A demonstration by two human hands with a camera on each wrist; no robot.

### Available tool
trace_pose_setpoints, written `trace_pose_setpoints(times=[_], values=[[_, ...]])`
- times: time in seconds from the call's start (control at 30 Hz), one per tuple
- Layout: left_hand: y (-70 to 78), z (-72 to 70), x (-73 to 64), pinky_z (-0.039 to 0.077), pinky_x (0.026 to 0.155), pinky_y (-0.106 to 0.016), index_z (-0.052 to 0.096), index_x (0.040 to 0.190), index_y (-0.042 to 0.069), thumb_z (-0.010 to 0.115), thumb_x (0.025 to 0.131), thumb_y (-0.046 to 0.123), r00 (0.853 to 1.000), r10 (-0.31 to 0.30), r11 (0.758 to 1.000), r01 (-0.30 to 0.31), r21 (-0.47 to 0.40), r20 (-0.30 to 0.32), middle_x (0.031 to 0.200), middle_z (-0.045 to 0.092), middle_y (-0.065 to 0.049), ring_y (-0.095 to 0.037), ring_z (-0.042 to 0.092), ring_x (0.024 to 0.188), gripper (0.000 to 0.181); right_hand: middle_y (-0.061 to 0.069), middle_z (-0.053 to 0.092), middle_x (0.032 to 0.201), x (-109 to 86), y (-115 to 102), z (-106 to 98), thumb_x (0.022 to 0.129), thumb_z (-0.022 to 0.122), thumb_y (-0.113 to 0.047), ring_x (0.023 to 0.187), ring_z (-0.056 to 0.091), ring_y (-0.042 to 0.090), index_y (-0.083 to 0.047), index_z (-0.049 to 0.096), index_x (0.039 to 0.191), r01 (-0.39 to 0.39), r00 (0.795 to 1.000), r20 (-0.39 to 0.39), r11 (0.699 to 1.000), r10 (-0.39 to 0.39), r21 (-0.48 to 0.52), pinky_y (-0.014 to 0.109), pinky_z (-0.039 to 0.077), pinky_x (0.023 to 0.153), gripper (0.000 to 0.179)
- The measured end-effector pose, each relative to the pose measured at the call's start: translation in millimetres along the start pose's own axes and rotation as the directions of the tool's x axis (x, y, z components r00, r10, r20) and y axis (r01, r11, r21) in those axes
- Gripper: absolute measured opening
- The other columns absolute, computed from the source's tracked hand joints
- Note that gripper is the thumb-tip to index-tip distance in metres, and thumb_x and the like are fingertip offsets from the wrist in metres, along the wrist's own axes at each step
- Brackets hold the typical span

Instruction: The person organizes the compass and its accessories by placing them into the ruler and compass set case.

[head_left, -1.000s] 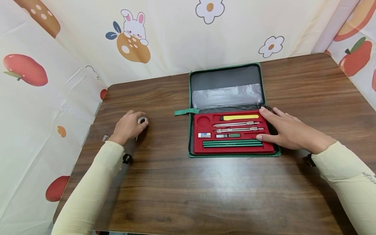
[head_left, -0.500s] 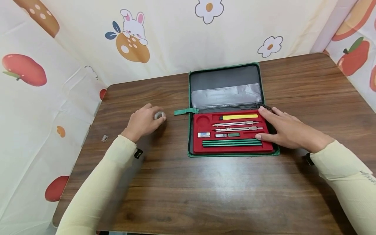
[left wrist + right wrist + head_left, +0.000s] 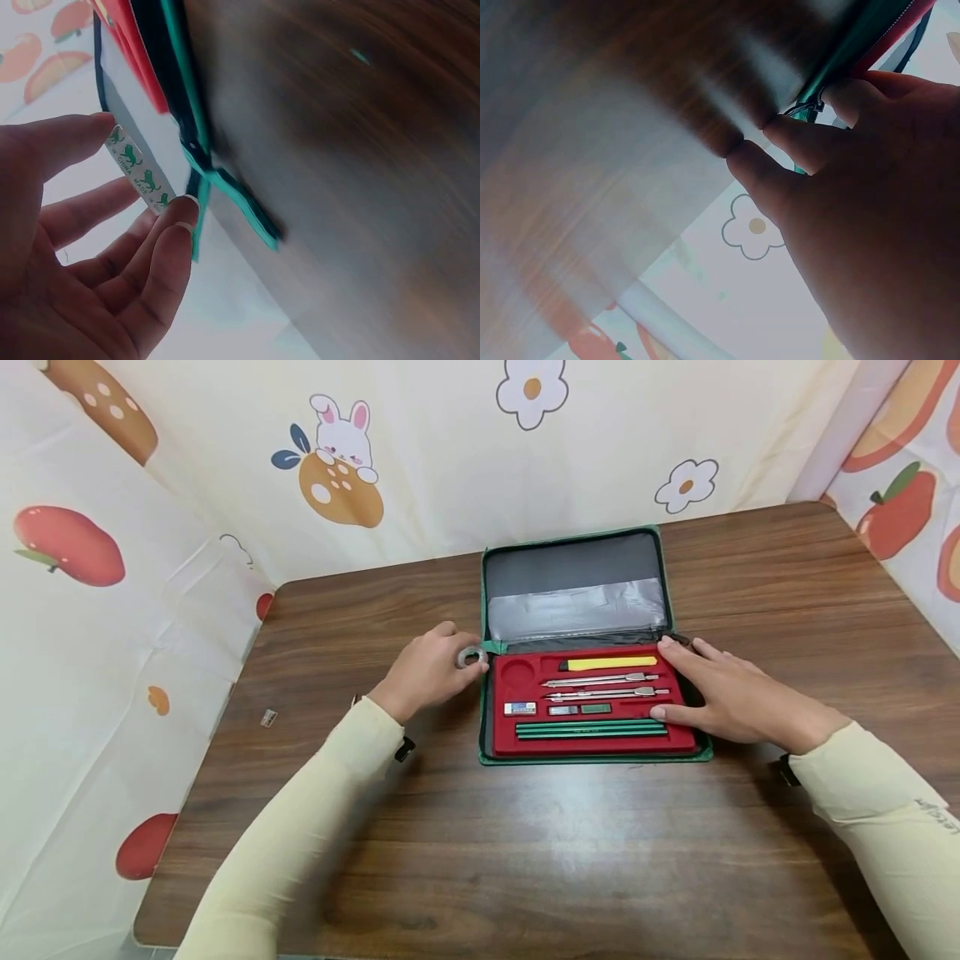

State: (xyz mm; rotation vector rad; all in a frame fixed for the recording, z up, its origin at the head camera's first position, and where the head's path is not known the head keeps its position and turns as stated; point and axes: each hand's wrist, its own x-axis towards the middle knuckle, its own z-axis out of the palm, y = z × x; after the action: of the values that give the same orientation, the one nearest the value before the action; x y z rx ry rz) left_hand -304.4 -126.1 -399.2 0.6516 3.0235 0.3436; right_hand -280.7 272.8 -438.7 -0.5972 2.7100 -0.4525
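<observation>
Tape is most at risk of slipping out, I judge, because only the thumb and fingertips of the left grip pinch its rim, and a smooth band gives little purchase. If it dropped on edge, it could roll away over the counter. Another likely snag is the strap, which sticks out beside the case close below those fingers; a low pass might catch it and tug the case askew. Too low a pass over the tray could also knock the eraser or the compasses out of their slots.

For its place, the tape sits at the far end of the left grip, clamped across its diameter, thumb on one side and fingertips opposite, its hole facing up in the head view. It seems raised off the counter, just beside the case's left edge and near the round recess; whether it touches the case I cannot tell. The right grip holds nothing that shows: its fingers are spread at the case's right edge, thumb over the tray. Should it lift away, the case might shift more easily under a bump.
</observation>
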Motion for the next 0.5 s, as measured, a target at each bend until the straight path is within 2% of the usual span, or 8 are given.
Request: trace_pose_setpoints(times=[0.27,0.5], values=[[22.6,8.8,11.3,0.057,0.080,-0.037,0.068,0.131,0.017,0.069,0.093,0.044,0.998,0.045,0.993,-0.049,0.106,0.037,0.117,0.062,-0.008,-0.018,0.061,0.094,0.047,0.027,0.025,0.159,0.1,0.7,-0.6,0.085,0.061,-0.072,0.143,0.017,0.054,-0.008,0.017,0.161,-0.003,1.000,0.004,1.000,0.003,-0.005,0.076,0.018,0.106,0.109],[36.3,14.5,15.5,0.057,0.076,-0.033,0.070,0.128,0.022,0.069,0.092,0.043,0.993,0.101,0.986,-0.108,0.131,0.052,0.113,0.062,-0.003,-0.014,0.058,0.095,0.042,0.027,0.026,0.159,-0.1,0.5,0.1,0.086,0.061,-0.071,0.144,0.017,0.053,-0.008,0.017,0.161,0.005,1.000,-0.001,1.000,-0.005,0.002,0.075,0.018,0.105,0.107]])
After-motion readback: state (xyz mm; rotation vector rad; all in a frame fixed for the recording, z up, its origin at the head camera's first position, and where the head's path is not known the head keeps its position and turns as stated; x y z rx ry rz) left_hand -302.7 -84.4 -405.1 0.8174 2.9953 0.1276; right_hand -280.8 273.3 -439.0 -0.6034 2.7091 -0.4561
